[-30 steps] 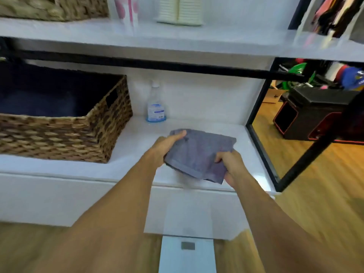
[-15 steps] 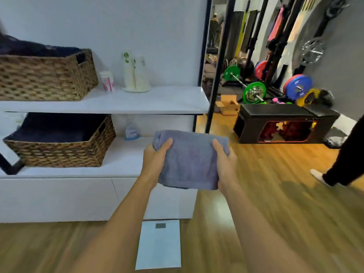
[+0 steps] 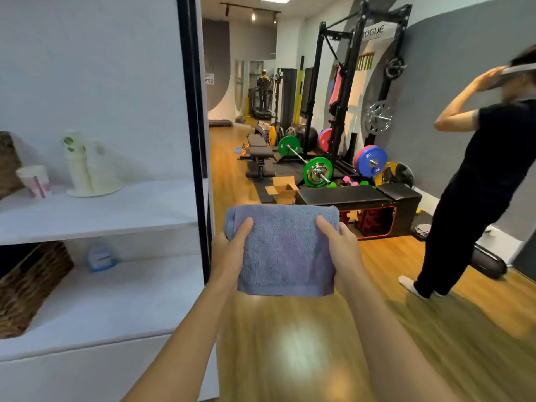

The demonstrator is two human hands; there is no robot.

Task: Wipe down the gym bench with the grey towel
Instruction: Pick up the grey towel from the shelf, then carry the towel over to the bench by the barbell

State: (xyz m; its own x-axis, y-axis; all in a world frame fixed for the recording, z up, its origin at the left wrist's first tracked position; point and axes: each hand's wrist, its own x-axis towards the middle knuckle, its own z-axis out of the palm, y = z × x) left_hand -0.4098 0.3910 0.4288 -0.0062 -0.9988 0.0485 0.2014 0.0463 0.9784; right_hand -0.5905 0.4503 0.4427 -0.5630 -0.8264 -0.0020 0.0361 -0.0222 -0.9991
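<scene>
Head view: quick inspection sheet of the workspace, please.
Surface: wooden floor, bare near the person.
Job's things: grey towel folded, held up in the air; black bench far down the room, not reached.
Clutter: cardboard box, barbell with green plates, black storage box.
Grippers: left hand and right hand grip the towel's sides.
Cables: nothing seen.
Surroundings: white shelves left; bystander right.

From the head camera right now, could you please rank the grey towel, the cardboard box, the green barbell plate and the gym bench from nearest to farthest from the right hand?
1. grey towel, gripped by the right hand.
2. cardboard box, on the floor ahead.
3. green barbell plate, just behind the box.
4. gym bench, farther back, left of the barbell.
</scene>
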